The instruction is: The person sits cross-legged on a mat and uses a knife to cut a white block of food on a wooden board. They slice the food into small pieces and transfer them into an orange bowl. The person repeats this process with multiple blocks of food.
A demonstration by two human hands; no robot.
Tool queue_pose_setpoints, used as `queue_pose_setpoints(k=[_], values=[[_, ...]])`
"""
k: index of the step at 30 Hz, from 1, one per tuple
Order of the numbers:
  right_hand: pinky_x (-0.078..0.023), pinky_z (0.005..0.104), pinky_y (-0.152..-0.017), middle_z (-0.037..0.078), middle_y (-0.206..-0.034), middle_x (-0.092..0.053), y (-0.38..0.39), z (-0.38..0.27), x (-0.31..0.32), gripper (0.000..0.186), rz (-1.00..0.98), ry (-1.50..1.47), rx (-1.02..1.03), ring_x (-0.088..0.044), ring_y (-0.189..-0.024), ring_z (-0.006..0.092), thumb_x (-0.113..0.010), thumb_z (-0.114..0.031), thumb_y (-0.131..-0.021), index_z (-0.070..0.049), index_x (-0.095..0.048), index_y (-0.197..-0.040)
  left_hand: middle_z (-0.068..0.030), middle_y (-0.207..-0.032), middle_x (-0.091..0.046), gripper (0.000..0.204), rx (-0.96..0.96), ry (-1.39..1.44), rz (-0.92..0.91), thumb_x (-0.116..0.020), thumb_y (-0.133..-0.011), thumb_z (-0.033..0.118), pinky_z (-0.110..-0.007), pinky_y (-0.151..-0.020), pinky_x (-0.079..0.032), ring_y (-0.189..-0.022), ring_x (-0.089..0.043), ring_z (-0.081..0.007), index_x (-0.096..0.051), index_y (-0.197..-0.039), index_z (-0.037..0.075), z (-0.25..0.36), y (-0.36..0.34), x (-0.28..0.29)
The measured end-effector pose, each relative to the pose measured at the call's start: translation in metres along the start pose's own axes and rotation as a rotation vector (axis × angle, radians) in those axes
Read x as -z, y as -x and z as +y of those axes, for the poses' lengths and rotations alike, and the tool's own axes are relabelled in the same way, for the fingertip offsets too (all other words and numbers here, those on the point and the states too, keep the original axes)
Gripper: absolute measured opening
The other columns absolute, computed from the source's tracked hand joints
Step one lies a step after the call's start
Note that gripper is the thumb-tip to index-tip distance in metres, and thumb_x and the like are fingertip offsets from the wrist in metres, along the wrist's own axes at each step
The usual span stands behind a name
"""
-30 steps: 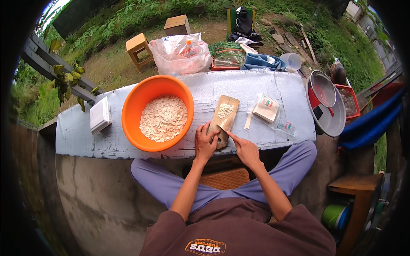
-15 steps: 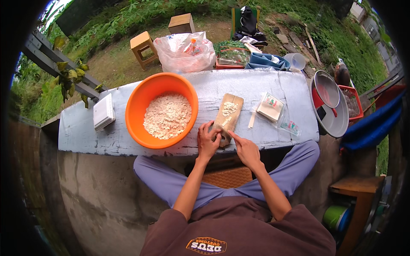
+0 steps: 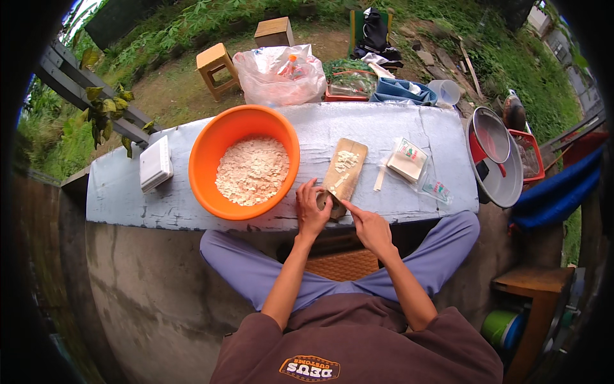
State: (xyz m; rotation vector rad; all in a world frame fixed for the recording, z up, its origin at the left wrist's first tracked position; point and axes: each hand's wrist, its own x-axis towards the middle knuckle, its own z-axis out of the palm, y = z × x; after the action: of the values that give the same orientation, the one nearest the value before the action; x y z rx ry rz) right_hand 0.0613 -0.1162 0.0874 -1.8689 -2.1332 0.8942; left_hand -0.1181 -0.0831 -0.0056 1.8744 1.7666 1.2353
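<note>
A narrow wooden cutting board point(image 3: 349, 175) lies in front of me, with small pale cut pieces point(image 3: 346, 160) on its far half and short strip bits nearer. My right hand point(image 3: 372, 232) grips a knife, its index finger stretched along the top; the thin dark blade point(image 3: 333, 196) crosses the board's near part. My left hand point(image 3: 312, 214) is curled at the board's near left edge, fingertips and thumb close to the blade. What those fingers pinch is hidden. Left of the board, an orange basin point(image 3: 199, 173) holds a heap of small pale flat pieces point(image 3: 252, 171).
Right of the board are a loose pale strip point(image 3: 380, 179) and an opened plastic packet point(image 3: 407, 159) of pale sheets. A white lidded box point(image 3: 156, 164) sits on the left. A grey basin with a sieve point(image 3: 491, 137) stands at the right edge; a plastic bag point(image 3: 272, 86) lies beyond the table.
The view has shifted slightly. Both hands stay at the board's near end, and the knife's dark blade shows more plainly between them now.
</note>
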Motion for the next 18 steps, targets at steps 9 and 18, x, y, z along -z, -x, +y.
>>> queue_pose_setpoints(k=[9, 18], values=[[-0.052, 0.0492, -0.072, 0.019, -0.092, -0.071, -0.004, 0.006, -0.013, 0.043, 0.13, -0.11, 0.086, -0.068, -0.082, 0.0391, -0.049, -0.02, -0.103, -0.036, -0.056, -0.142, -0.0175, -0.148, -0.044, 0.04, -0.018, -0.041, -0.056, -0.068, -0.088, 0.017, -0.048, -0.112, -0.033, -0.134, -0.038, -0.037, -0.053, -0.122, 0.001, -0.001, 0.001, -0.001], [-0.052, 0.051, -0.071, 0.021, -0.089, -0.07, 0.0, 0.006, -0.006, 0.043, 0.077, -0.052, 0.02, -0.068, -0.081, 0.0407, -0.05, -0.021, -0.102, -0.036, -0.056, -0.142, -0.0181, -0.156, -0.034, 0.05, 0.002, -0.07, -0.08, -0.063, -0.094, 0.021, -0.049, -0.114, -0.03, -0.137, -0.035, -0.038, -0.044, -0.136, 0.002, 0.006, -0.001, 0.003]])
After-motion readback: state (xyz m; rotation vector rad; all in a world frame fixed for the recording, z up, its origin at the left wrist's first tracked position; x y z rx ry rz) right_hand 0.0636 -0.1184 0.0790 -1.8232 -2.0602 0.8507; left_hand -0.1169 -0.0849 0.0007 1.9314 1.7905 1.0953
